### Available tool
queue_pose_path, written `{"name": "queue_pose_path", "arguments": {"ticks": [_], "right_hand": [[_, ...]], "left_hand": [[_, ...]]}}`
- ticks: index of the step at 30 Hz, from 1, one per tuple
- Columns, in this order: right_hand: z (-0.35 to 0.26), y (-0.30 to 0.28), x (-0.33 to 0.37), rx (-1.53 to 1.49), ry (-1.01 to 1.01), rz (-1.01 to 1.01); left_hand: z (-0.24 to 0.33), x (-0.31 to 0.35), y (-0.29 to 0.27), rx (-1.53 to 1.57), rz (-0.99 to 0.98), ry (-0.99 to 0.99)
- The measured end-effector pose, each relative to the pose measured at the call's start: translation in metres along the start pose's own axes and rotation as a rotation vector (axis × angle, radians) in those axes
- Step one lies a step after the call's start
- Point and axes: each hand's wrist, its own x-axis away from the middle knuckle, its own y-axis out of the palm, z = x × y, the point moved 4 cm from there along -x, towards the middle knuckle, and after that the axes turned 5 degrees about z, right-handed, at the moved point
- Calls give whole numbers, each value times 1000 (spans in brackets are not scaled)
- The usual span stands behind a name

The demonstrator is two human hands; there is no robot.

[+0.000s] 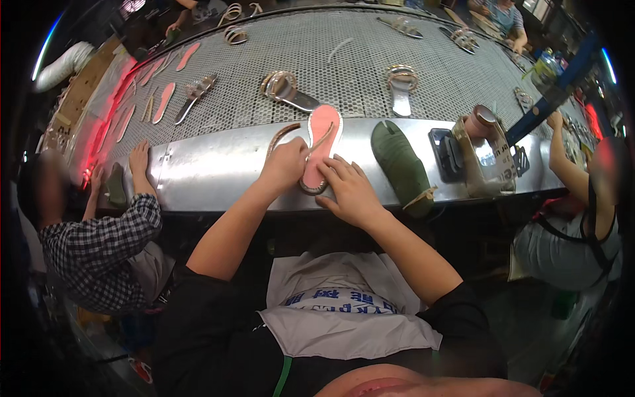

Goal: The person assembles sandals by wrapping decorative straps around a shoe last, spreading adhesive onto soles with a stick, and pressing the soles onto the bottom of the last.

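Note:
A pink-topped sandal sole (322, 119) lies lengthwise in front of me, its toe end reaching onto the mesh belt and its heel towards me. A thin tan strap (323, 141) crosses its upper face. My left hand (287, 164) is closed at the sole's left edge, pinching the strap; its fingertips are partly hidden. A brown strap end (280, 134) curves up beyond that hand. With fingers spread, my right hand (350, 190) rests on the heel's right side, thumb near the heel end. To its right lies a green shoe last (399, 161) with a tan strip at its near end.
The mesh conveyor (337, 49) carries sandals (401, 86) and pink soles (164, 102) past the metal ledge (211, 159). A clear bin (486, 162) and a black box (447, 155) sit at right. Co-workers flank me; one wears a checked sleeve (142, 215).

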Motion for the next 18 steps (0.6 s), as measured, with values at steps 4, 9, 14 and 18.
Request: {"name": "queue_pose_path", "arguments": {"ticks": [4,9,14,18], "right_hand": [[13,27,25,107,12,-5],[4,16,29,108,4,7],[2,13,41,94,43,74],[-7,7,48,-55,99,135]], "left_hand": [[-24,23,2,396,30,-273],[-70,39,-64,387,479,-71],[-121,67,-101,-188,364,-213],[-112,72,-111,-441,304,-168]]}}
